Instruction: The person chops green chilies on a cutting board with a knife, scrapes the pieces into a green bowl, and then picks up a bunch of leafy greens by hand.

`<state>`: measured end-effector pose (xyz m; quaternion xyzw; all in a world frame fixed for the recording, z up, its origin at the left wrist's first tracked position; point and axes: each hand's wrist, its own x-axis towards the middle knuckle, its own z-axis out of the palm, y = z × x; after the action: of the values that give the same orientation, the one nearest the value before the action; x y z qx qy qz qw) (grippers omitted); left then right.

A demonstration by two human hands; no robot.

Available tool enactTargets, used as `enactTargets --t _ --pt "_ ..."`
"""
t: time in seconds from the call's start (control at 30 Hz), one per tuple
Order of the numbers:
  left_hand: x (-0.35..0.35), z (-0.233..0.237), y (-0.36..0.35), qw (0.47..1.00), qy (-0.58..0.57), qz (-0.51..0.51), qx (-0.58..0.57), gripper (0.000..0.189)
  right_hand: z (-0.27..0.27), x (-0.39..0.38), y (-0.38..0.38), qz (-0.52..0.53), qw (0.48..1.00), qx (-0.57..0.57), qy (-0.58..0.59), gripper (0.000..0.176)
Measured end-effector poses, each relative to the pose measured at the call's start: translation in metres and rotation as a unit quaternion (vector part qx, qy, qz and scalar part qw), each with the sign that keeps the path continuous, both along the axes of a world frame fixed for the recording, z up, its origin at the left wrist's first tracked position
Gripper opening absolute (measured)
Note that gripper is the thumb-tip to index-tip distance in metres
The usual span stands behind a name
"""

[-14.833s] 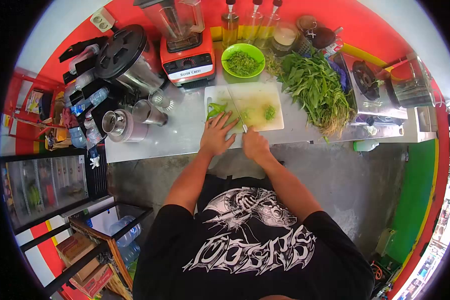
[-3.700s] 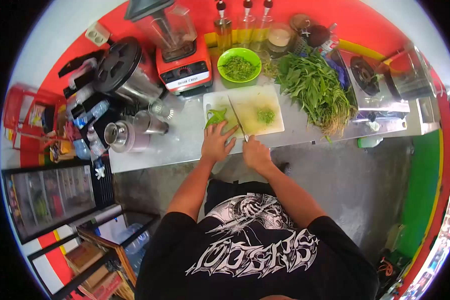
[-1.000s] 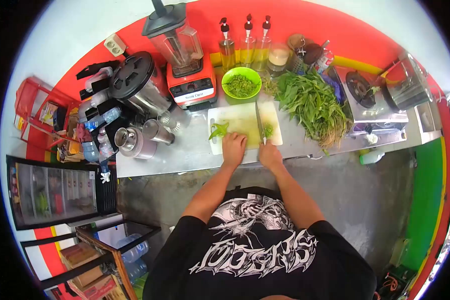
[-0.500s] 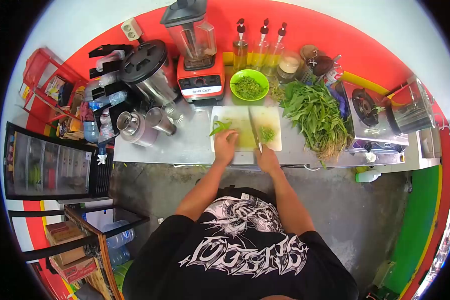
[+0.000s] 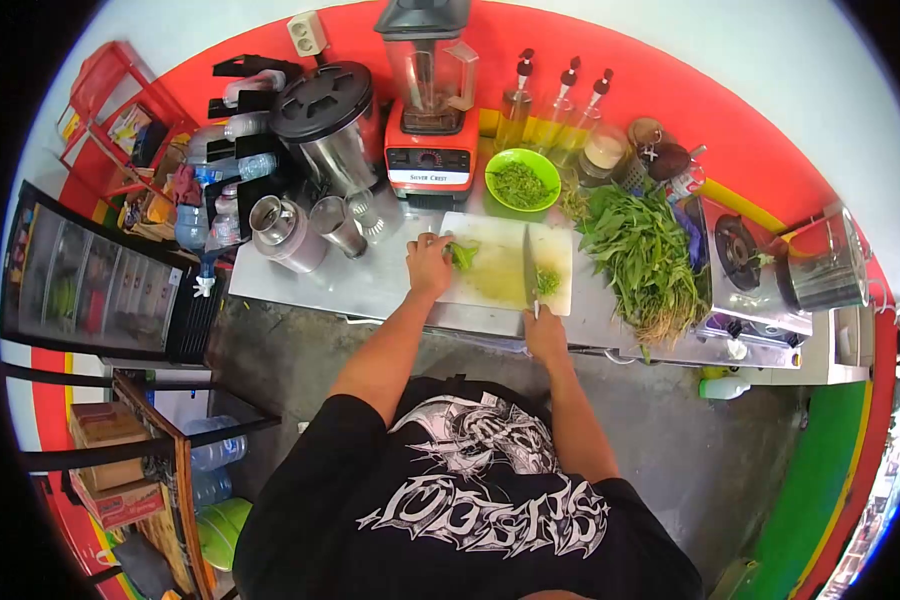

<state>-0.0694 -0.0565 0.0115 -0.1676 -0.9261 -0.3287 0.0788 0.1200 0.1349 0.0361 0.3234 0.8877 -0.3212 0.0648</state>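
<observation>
On the steel counter lies a white cutting board (image 5: 490, 290) with a wet greenish patch. My left hand (image 5: 430, 264) is at the board's left edge, its fingers closed against a few green leaves (image 5: 462, 256). My right hand (image 5: 545, 334) grips the handle of a knife (image 5: 530, 262), whose blade points away from me over the board. Just right of the blade sits a small heap of chopped greens (image 5: 547, 281). Behind the board, a lime-green bowl (image 5: 523, 206) holds more chopped greens. A large bunch of leafy stems (image 5: 645, 255) lies to the right.
A red blender (image 5: 430, 160) stands behind the board, beside a steel container with a black lid (image 5: 335, 150). Metal cups (image 5: 337, 228) are at the left. Pump bottles (image 5: 513, 115) line the back wall. A gas stove (image 5: 740, 265) is on the right.
The view has shifted and turned slightly. My left hand has moved left to the board's edge, and the leaves now lie on its right side. The knife stays in my right hand.
</observation>
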Motion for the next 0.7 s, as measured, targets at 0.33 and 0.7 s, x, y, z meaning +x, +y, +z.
enactTargets --t 0.33,0.7 --pt "-0.007 0.034 0.027 0.993 0.009 -0.057 0.105 0.017 -0.024 0.018 0.029 0.003 0.998 -0.027 0.063 0.041" --pt "0.052 0.007 0.044 0.977 -0.073 -0.178 0.092 0.033 -0.02 0.02 0.039 0.018 0.998 -0.058 0.035 0.041"
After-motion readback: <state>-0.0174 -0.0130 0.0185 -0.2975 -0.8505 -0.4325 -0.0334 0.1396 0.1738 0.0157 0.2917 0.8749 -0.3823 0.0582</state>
